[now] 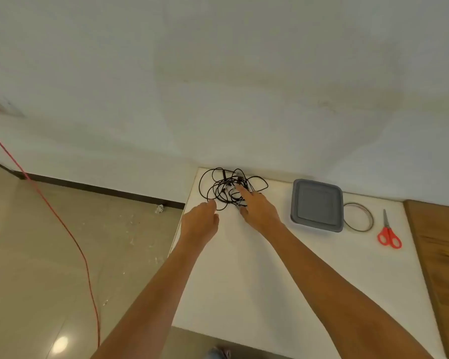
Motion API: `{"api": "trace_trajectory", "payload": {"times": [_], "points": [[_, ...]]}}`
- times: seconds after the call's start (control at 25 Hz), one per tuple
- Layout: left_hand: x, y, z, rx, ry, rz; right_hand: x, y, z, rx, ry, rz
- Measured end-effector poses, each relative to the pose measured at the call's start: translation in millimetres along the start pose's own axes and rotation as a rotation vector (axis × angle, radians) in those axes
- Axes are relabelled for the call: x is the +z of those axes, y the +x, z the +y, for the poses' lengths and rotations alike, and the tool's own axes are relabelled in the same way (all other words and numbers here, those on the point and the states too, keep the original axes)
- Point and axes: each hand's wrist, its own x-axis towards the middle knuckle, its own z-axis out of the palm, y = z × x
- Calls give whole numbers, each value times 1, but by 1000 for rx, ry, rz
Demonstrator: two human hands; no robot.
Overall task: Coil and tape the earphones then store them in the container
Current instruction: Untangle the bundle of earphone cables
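Note:
A tangle of black earphones (224, 186) lies at the far left corner of the white table (270, 268), against the wall. My right hand (257, 209) rests on the tangle, its index finger stretched over the wires and its thumb against a small plug; no wire is lifted. My left hand (201, 220) hovers at the tangle's near left edge, fingers loosely curled, fingertips close to the outer loop. A grey square container (316, 204) sits to the right. Beside it lie a roll of clear tape (358, 216) and red-handled scissors (388, 233).
The table's left edge drops to a tiled floor where a red cable (62, 221) runs down from a wall socket. A wooden surface (441, 255) borders the table on the right. The white wall stands right behind the earphones.

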Motion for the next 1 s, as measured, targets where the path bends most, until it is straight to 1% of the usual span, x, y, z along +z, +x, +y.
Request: {"api": "trace_trajectory", "payload": {"times": [0.08,0.16,0.28,0.36,0.4,0.48,0.6,0.72,0.8,0.92,0.96,1.0], "points": [[-2,0,-3,-5,12,-6,1,1,-1,19,-15,-9],[-5,-1,-7,16,7,11,1,-3,-4,35,48,21],[-18,0,-6,90,-2,-67,-15,-20,-9,14,350,144],[-30,-1,4,133,11,-143,-40,-35,-16,45,588,217],[-37,-3,10,142,-26,-172,-55,-43,-21,70,672,236],[-50,-7,23,154,-173,-163,-83,-58,-31,94,771,236],[-68,-12,34,196,-395,25,-114,-75,-37,86,907,212],[-88,-21,34,108,-636,134,-130,-91,-41,191,955,290],[-101,-29,36,51,-773,141,-134,-102,-43,260,1026,356],[-123,-47,50,-97,-1135,74,-140,-119,-48,324,1229,357],[-129,-52,54,-132,-1176,65,-140,-123,-47,348,1237,370],[-135,-57,57,-146,-1159,60,-142,-127,-45,369,1227,387]]}}
